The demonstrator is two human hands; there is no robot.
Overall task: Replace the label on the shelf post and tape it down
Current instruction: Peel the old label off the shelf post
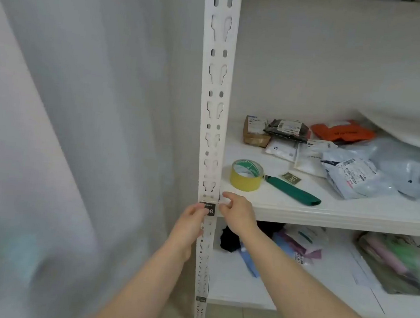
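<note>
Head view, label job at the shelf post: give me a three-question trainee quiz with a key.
1. True or false: the yellow tape roll is in one of the hands.
2. Which lies right beside the tape roll on the shelf? A) green-handled cutter B) scissors C) marker
3. Fill in: both hands are at the dark label on the white ____.

Key
1. False; it sits on the shelf, while the left hand and right hand are at the label.
2. A
3. post

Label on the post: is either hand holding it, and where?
Both hands pinch the dark label: left hand at its left edge, right hand at its right edge.
</note>
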